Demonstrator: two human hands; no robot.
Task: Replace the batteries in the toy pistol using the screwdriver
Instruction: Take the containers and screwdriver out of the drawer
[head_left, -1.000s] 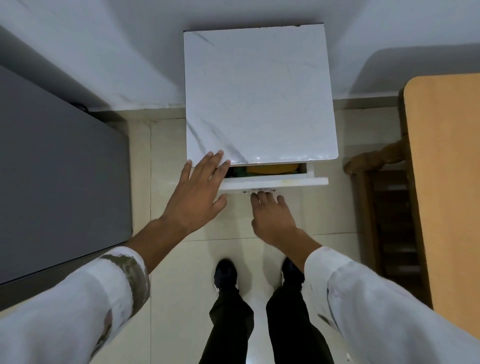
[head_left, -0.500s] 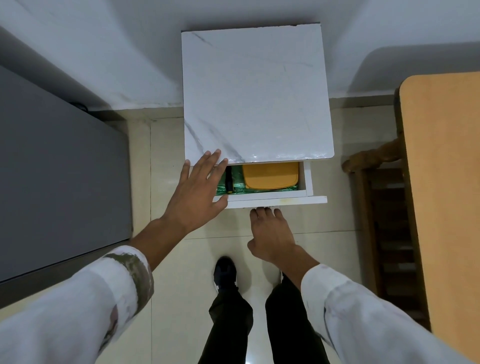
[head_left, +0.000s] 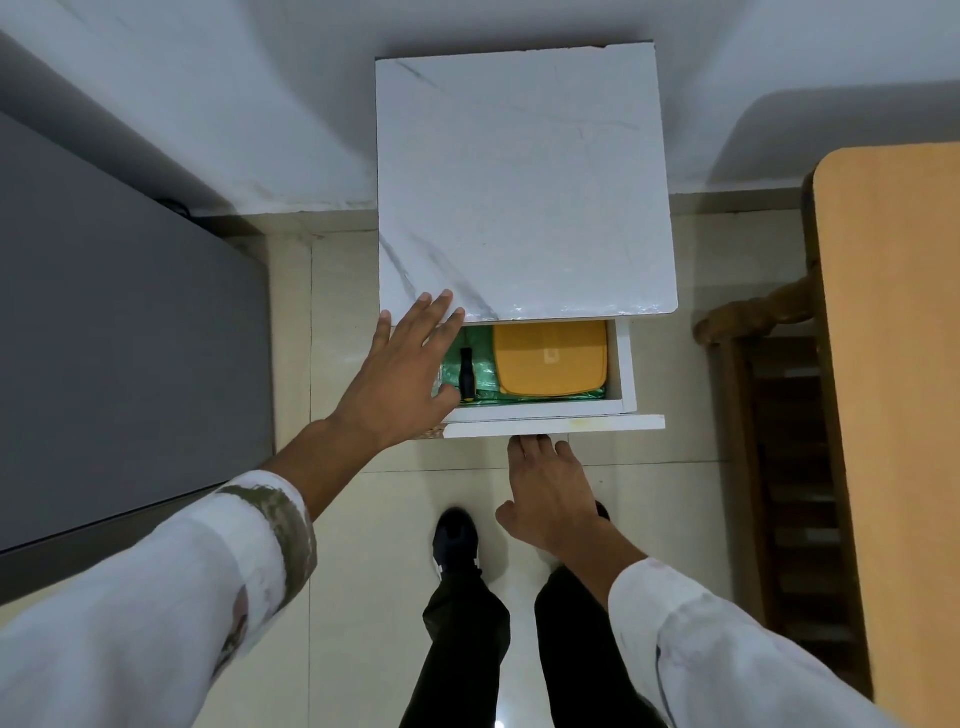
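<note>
Screwdriver (head_left: 466, 375), location: lies flat in the open drawer (head_left: 626, 364), centre of frame, on a green liner (head_left: 483, 338), just left of a yellow box (head_left: 550, 358).
Long axis: runs up and down the frame, front to back of the drawer, parallel to the box's left side.
Pointing: the yellow-tipped end of the black handle is toward the drawer front and the narrower end toward the cabinet top (head_left: 524, 182). The blade cannot be made out, so the tip direction is unconfirmed.
Handling, judged: light, rigid, unlikely to break. The smooth plastic handle may roll on the glossy liner.
Where to hold: the thick middle of the black handle, pinched from both sides and lifted straight up. There is room on the box side.
Left hand (head_left: 400, 374): fingers straight and spread, grasping nothing. It hovers over the drawer's left edge with its thumb just beside the screwdriver and its fingertips at the cabinet top's front edge.
Right hand (head_left: 545, 488): below centre, fingertips tucked under the drawer front. Whether they hook a pull cannot be told.
Toy pistol, batteries: not in view.
</note>
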